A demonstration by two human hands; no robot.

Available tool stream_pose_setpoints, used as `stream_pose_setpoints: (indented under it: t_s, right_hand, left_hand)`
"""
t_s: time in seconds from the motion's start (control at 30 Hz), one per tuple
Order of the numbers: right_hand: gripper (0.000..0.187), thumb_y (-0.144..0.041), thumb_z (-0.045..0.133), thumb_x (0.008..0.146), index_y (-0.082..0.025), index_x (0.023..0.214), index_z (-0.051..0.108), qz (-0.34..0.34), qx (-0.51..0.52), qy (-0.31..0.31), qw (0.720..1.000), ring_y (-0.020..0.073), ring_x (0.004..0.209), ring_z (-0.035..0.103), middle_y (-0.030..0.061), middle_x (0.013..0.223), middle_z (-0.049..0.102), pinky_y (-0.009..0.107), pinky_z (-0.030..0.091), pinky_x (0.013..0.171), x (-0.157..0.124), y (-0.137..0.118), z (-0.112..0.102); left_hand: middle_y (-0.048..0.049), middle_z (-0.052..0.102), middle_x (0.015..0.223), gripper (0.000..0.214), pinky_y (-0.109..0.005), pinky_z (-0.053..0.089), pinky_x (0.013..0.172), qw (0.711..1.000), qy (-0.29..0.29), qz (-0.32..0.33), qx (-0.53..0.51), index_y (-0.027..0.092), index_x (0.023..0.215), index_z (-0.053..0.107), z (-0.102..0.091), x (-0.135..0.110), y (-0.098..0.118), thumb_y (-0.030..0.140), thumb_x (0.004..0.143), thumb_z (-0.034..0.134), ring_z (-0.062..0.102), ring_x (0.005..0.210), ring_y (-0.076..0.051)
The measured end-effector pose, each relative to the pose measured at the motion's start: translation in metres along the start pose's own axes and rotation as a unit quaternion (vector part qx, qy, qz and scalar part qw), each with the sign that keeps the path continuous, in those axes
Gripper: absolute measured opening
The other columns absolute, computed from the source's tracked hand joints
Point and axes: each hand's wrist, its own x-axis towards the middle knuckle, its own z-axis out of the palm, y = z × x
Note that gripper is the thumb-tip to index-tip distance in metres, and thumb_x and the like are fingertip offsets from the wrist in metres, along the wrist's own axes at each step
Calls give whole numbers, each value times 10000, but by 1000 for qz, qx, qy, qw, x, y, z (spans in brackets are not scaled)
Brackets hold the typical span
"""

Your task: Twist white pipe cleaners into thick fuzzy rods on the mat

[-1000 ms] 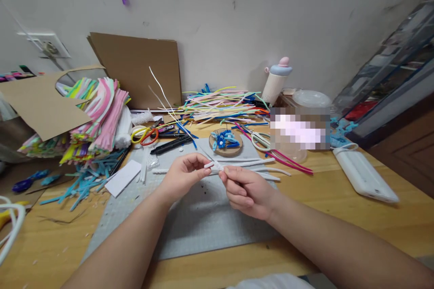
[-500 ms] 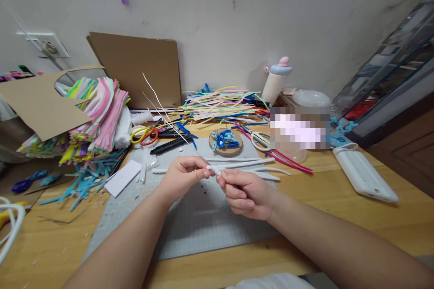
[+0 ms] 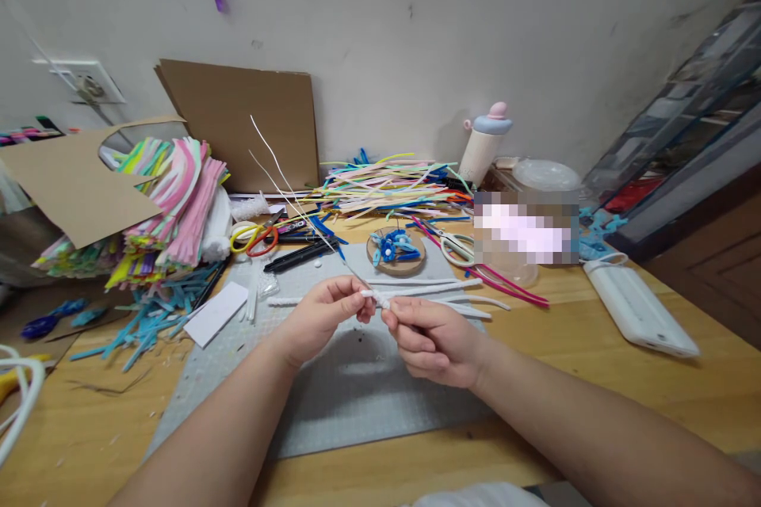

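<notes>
Between my hands is a short white twisted pipe cleaner (image 3: 378, 299), with thin wire ends (image 3: 279, 168) reaching up and to the left. My left hand (image 3: 333, 310) pinches its left end between thumb and fingers. My right hand (image 3: 434, 337) grips the other end, thumb against the index finger and the other fingers curled. Below them lies a grey cutting mat (image 3: 357, 412). Several white pipe cleaners (image 3: 469, 299) rest on it just behind my hands. Farther back, a round wooden disc (image 3: 416, 264) bears a blue pipe-cleaner piece (image 3: 393, 244).
A colourful heap of pipe cleaners (image 3: 386, 186) lies by the wall, with bundles (image 3: 184, 198) at left. Scissors with orange and yellow handles (image 3: 255, 238), a black pen (image 3: 300, 256), white-handled scissors (image 3: 456, 248), a bottle (image 3: 483, 146) and a white device (image 3: 642, 307) surround the mat.
My left fingers have shifted slightly on the white pipe cleaner, its lower fingers now showing beneath it. The wire ends tilt a little higher. My right hand keeps its grip.
</notes>
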Motion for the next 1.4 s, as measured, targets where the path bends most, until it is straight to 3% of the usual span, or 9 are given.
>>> stream_pose_setpoints:
  t_s: [0.23,0.33,0.43,0.63,0.83,0.9,0.97,1.17,1.4]
  right_hand:
    - [162,-271,465,873,-157,781,536,11,-26,-12,1000,33,252,205,-97,369,378,129,176,278,1,0,0]
    - [162,-307,501,854,-164,782,523,17,-49,-6,999,27,248,204,-106,367,369,125,173,282,1,1,1]
    - [197,-338,511,852,-159,771,520,-45,-133,47,989,25,252,237,-107,373,368,127,194,291,2,5,3]
    - [232,-375,473,868,-169,778,529,-172,-396,185,883,46,286,292,-98,380,383,163,200,324,2,15,8]
    - [212,-269,439,888,-170,851,623,-264,-577,176,753,111,609,499,10,695,589,222,368,590,-3,13,11]
    - [214,-249,433,890,-172,861,631,-271,-601,159,735,123,683,523,23,774,615,233,379,652,-3,12,11]
    - [226,-271,429,896,-169,850,625,-248,-576,161,762,103,596,507,3,678,592,214,378,590,-3,12,9]
    - [261,-395,466,870,-160,778,530,-126,-311,127,933,46,262,290,-101,375,389,152,216,302,4,11,3]
    - [233,-361,535,837,-145,748,535,-89,-173,78,978,20,240,257,-105,361,386,131,199,290,3,5,5]
  left_hand:
    - [-11,576,649,337,-240,372,619,999,-21,0,50,134,837,577,-1,3,-3,446,727,646,487,607,-107]
    - [3,562,605,326,-239,378,601,997,19,30,72,137,760,582,3,3,-4,451,715,656,495,578,-105]
    - [6,566,581,292,-235,378,596,993,69,53,79,143,649,554,7,3,-6,405,752,632,494,561,-98]
    - [17,545,541,274,-232,373,571,995,93,20,42,148,631,528,11,4,-12,364,788,592,484,535,-92]
    - [38,549,617,149,-200,374,500,996,85,5,-37,168,821,538,18,4,-10,293,774,606,495,500,-69]
    - [42,550,613,117,-199,376,480,996,76,-4,-53,180,870,535,20,4,-8,264,794,567,495,481,-69]
    - [45,554,615,111,-196,373,471,995,74,-6,-61,189,897,533,20,3,-8,233,796,546,489,468,-65]
    - [33,548,513,165,-208,379,481,997,39,-22,-66,177,823,517,17,3,-6,337,808,560,525,486,-101]
    - [6,601,585,246,-244,402,569,1000,24,8,2,160,806,546,8,3,-2,339,713,688,559,558,-121]
